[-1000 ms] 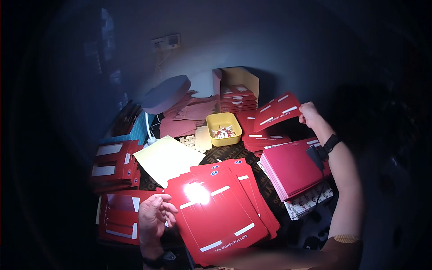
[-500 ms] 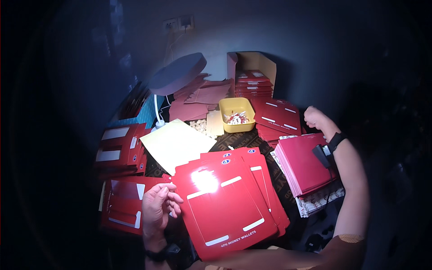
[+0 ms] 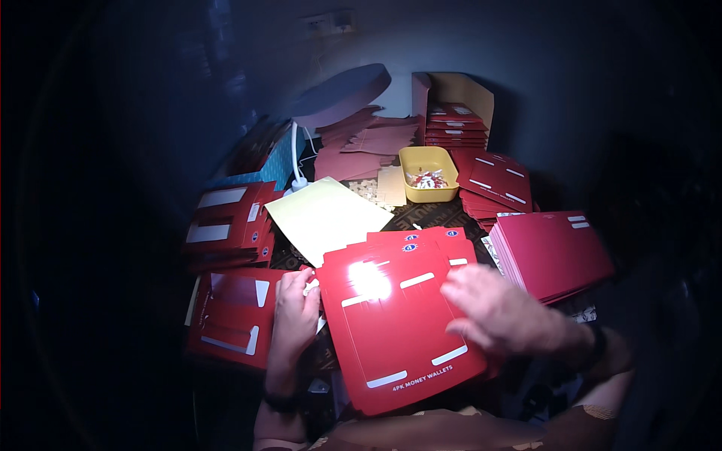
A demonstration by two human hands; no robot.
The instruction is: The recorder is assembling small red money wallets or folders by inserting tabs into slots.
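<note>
A pile of glossy red printed cards (image 3: 398, 338) with white slots lies before me, its sheets fanned unevenly at the top. My left hand (image 3: 295, 312) is at the pile's left edge, fingers curled together around a small white bit (image 3: 310, 287) too small to name. Over the pile's right edge hovers my right hand (image 3: 496, 310), blurred by motion, its thumb apart from the fingers and nothing visible between them. Whether it touches the cards I cannot tell. Beyond it sits a stack of plain magenta-red folders (image 3: 560, 252), above white patterned paper.
A yellow tub (image 3: 429, 194) holds small red and white bits. Around it are a pale yellow sheet (image 3: 327, 222), a lamp (image 3: 342, 94), pink-red paper sheets (image 3: 368, 143) and an open carton (image 3: 476, 94). More red cards (image 3: 500, 180) lie right; red window wallets (image 3: 229, 316) lie left.
My right hand has come from beyond the folders on the right to the pile's right edge. My left fingers have drawn together. The whole view has shifted, so things appear farther right and higher.
</note>
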